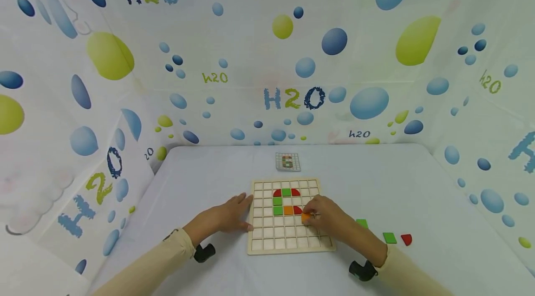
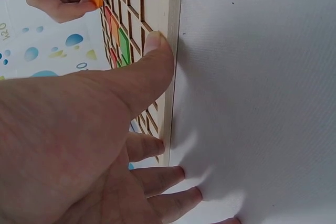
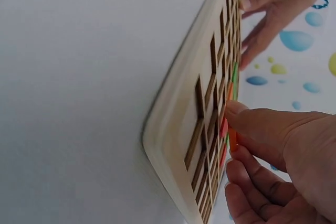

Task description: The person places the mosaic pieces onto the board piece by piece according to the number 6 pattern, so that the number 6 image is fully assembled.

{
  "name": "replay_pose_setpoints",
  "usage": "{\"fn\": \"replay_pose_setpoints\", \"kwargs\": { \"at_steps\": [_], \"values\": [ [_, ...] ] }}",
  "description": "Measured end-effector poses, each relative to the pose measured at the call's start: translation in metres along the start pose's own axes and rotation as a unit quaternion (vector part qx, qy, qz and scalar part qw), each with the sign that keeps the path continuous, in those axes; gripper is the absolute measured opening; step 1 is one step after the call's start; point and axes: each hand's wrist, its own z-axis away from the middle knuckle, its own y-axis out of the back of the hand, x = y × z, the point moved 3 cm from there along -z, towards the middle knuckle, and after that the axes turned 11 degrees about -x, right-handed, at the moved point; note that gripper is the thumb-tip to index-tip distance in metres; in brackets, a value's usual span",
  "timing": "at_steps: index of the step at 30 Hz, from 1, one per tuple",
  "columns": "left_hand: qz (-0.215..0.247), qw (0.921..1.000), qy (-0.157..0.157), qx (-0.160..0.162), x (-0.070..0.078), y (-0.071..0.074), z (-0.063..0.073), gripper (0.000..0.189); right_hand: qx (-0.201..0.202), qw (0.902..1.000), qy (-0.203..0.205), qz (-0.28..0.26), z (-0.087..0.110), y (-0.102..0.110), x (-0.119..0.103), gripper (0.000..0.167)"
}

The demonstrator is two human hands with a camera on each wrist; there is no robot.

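The grid board point(image 1: 284, 232) is bordered by tabletop point(image 1: 368, 180) on every side. Its left edge is touched by the spread left hand point(image 1: 229, 214). Over its right half, an orange tile point(image 1: 306, 218) is pinched by the right hand point(image 1: 328, 217).

free tabletop point(image 1: 368, 182) right of board point(image 1: 291, 243), loose tiles point(image 1: 389, 238) and right forearm point(image 1: 367, 242) nearer

White table point(image 1: 209, 170) and what it bears

A wooden grid board point(image 1: 279, 232) lies near the middle; a small patterned card point(image 1: 288, 162) lies beyond its far edge; to the board's right lie a partly hidden green piece point(image 1: 362, 223), a four-sided green tile point(image 1: 389, 238) and, just beside that, a red piece point(image 1: 407, 240).
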Motion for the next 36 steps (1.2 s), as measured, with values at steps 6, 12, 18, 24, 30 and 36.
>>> {"fn": "replay_pose_setpoints", "kwargs": {
  "at_steps": [6, 12, 18, 24, 30, 36],
  "values": [
    [0.000, 1.0000, -0.001, 0.000, 0.0003, -0.0004, 0.0001, 0.093, -0.009, 0.9989, 0.006, 0.046, -0.0057, -0.0066, -0.0051, 0.019],
    [0.000, 1.0000, -0.001, 0.000, -0.0006, -0.0004, 0.0001, 0.093, -0.018, 0.9985, 0.010, 0.051, -0.0072, -0.0062, -0.0069, 0.020],
    [-0.003, 1.0000, 0.000, 0.001, -0.0010, -0.0011, -0.0003, 0.093, -0.018, 0.9973, 0.034, 0.063, -0.0055, -0.0060, -0.0086, 0.024],
    [-0.005, 1.0000, -0.003, 0.004, -0.0006, -0.0005, -0.0001, 0.093, -0.018, 0.9965, 0.060, 0.056, -0.0064, -0.0057, -0.0079, 0.024],
    [-0.005, 1.0000, -0.002, 0.003, -0.0017, -0.0008, -0.0010, 0.093, -0.021, 0.9966, 0.066, 0.046, -0.0092, -0.0059, -0.0067, 0.025],
    [-0.008, 1.0000, 0.000, 0.003, -0.0025, -0.0019, -0.0026, 0.094, -0.015, 0.9967, 0.069, 0.040, -0.0097, -0.0081, -0.0051, 0.026]
  ]
}}
